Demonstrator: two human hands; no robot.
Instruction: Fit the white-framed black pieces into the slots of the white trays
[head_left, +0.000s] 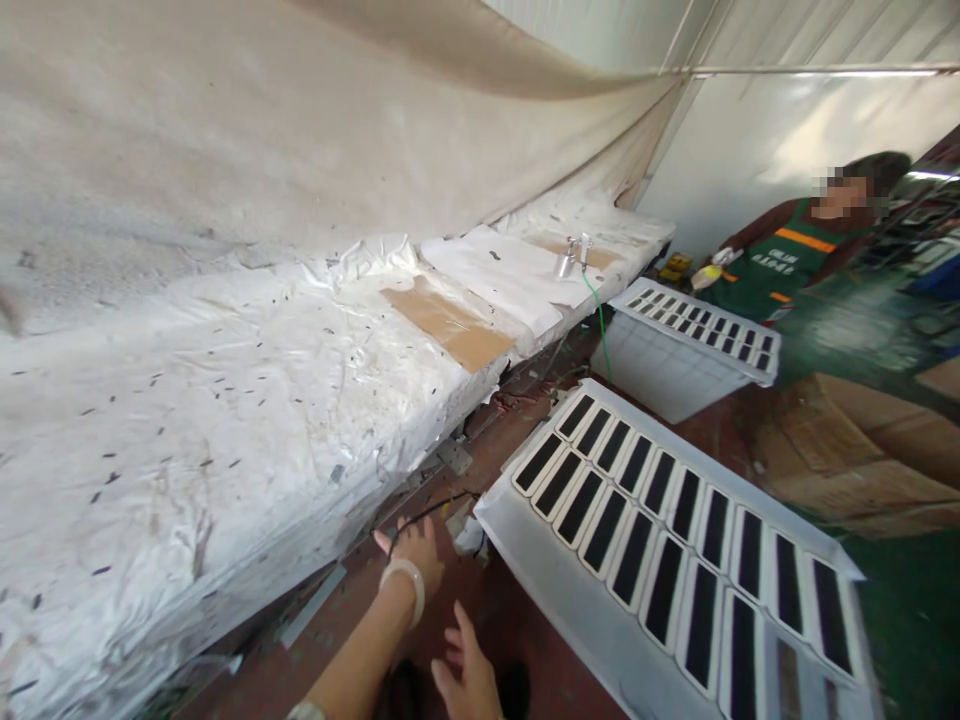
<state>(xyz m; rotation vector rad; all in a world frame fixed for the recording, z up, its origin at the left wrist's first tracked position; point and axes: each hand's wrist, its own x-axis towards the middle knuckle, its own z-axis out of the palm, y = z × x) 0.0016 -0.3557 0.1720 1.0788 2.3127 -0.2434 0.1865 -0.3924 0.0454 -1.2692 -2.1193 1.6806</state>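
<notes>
My left hand (pixel 414 553), with a pale bangle on the wrist, reaches over the floor beside the white-covered bench. Its fingers are apart. A thin black cord (pixel 450 500) passes by these fingers; whether they touch it I cannot tell. Lower down, my right hand (pixel 471 668) hangs with fingers spread and nothing in it. To its right stands a board with a white sheet (pixel 517 560), bearing rows of white-framed pieces with black centres (pixel 634 560). The sheet's near corner lies a short way from my left hand.
On the bench (pixel 247 430) lie brown cardboard (pixel 450 325), small dark scraps and a metal spray gun (pixel 568 262) with a green hose (pixel 601 320). Behind is a second loaded bin (pixel 660 365). A co-worker in a green apron (pixel 787 265) stands beyond it. Cardboard boxes (pixel 847 450) lie right.
</notes>
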